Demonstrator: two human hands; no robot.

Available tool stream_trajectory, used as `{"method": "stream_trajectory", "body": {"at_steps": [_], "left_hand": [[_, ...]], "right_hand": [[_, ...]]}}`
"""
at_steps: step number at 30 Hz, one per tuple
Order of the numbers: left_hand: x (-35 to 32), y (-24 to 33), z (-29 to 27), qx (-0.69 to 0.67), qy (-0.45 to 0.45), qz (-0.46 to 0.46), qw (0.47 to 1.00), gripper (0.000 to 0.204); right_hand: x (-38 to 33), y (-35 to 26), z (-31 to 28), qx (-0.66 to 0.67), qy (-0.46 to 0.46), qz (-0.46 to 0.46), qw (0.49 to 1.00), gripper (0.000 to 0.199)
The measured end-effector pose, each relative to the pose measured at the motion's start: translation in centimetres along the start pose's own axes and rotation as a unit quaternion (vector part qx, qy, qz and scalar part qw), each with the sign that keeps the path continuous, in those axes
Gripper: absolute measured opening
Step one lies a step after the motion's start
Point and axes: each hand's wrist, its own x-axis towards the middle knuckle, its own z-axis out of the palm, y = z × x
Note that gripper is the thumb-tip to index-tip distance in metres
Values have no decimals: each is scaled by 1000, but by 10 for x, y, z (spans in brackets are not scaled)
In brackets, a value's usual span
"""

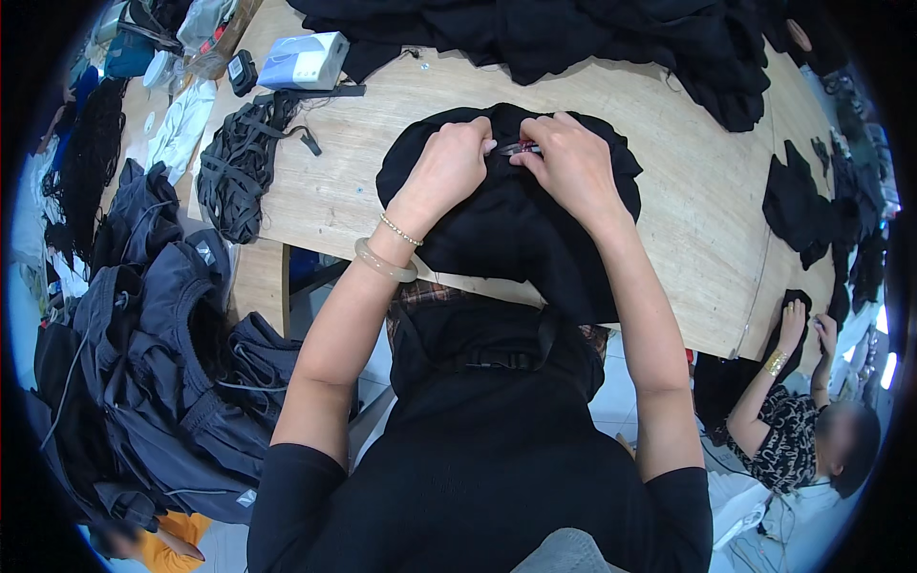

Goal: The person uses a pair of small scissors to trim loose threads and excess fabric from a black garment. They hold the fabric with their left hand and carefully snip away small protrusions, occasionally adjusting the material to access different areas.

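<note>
A black cloth garment (497, 224) lies bunched at the near side of the wooden table, and one part of it hangs over the edge toward my lap. My left hand (447, 170) pinches the garment's upper part between thumb and fingers. Close beside it, my right hand (571, 162) is closed around small thread snips (521, 148) with some red on them. Their metal tips point left, toward the cloth at my left fingertips. The black-on-black folds hide any seam or thread there.
Black fabric (535, 38) is heaped along the table's (697, 220) far side. At the left lie a tangle of dark grey straps (239, 162) and a blue-and-white box (304, 61). Dark garments (162, 334) pile up left of me. A co-worker (793, 420) handles black cloth at the right.
</note>
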Motion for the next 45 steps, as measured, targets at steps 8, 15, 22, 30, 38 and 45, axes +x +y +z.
{"method": "stream_trajectory", "body": {"at_steps": [8, 15, 22, 30, 38, 45], "left_hand": [[-1, -1, -1, -4, 9, 9, 1000, 9], [-1, -2, -1, 1, 5, 14, 1000, 9], [-1, -2, -3, -29, 18, -4, 999, 10], [-42, 22, -29, -21, -167, 5, 986, 18], [-27, 9, 6, 143, 37, 63, 987, 46], [-19, 7, 3, 118, 8, 75, 990, 56]], "right_hand": [[1, -1, -3, -4, -12, -2, 1000, 19], [4, 0, 1, -7, -11, -20, 1000, 19], [7, 0, -4, -11, -38, -13, 999, 23], [-4, 26, -20, 92, 60, 120, 987, 29], [-22, 23, -6, 220, 54, 186, 956, 35], [-26, 18, 20, 423, 39, 234, 874, 31]]}}
